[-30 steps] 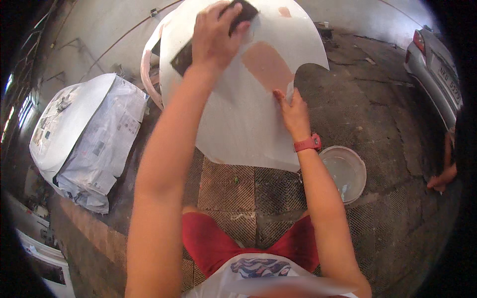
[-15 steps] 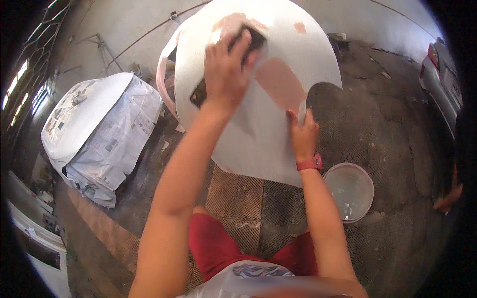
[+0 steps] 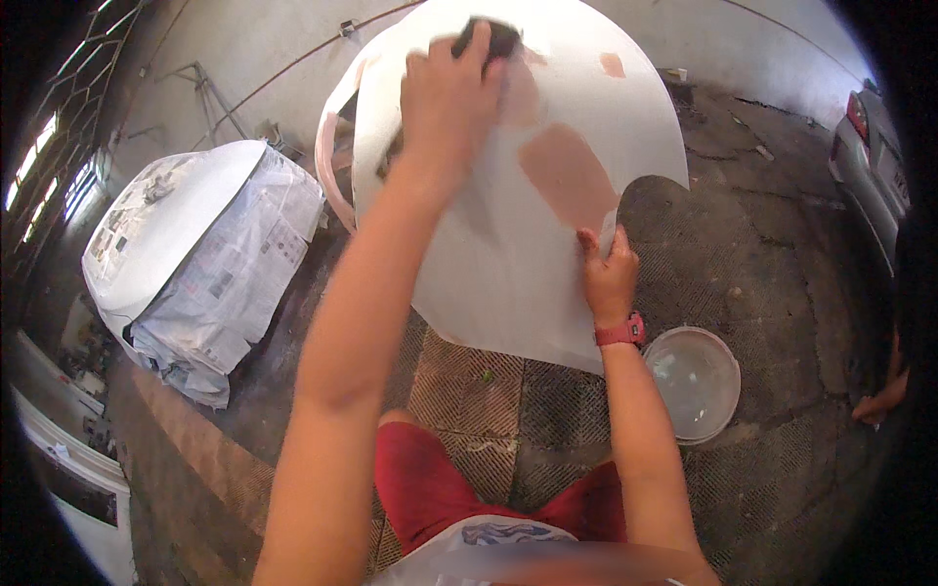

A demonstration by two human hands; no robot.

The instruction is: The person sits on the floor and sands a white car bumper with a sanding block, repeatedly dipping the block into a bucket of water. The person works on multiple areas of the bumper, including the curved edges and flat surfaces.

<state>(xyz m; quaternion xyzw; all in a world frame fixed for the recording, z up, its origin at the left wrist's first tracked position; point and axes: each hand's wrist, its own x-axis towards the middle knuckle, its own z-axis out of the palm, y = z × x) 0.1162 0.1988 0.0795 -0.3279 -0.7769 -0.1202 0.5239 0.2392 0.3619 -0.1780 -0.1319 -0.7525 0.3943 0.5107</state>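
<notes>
My left hand (image 3: 445,93) presses a dark sanding block (image 3: 489,39) flat against the upper part of a large white curved car body panel (image 3: 508,254), fingers closed over the block so that only its ends show past my knuckles. My right hand (image 3: 608,273) steadies the panel at its right edge, fingers curled around the rim just below a cut-out arch. The panel stands tilted in front of my knees, its lower edge near the patterned workshop floor (image 3: 489,391).

Pinkish-brown filler patches (image 3: 567,176) mark the panel's face; the biggest lies between my two hands, a small one sits near the top right. By my reading, the sanding stage is under way at the top of the panel, and the next stroke calls for even pressure with the block kept flat while the right hand stops the panel rocking.

A round, pale plastic basin (image 3: 694,381) sits on the floor just beside my right forearm. It seems to hold shallow clear water; I cannot tell what else, if anything. To my left, another white car part wrapped in newspaper masking (image 3: 205,264) lies well apart.
</notes>
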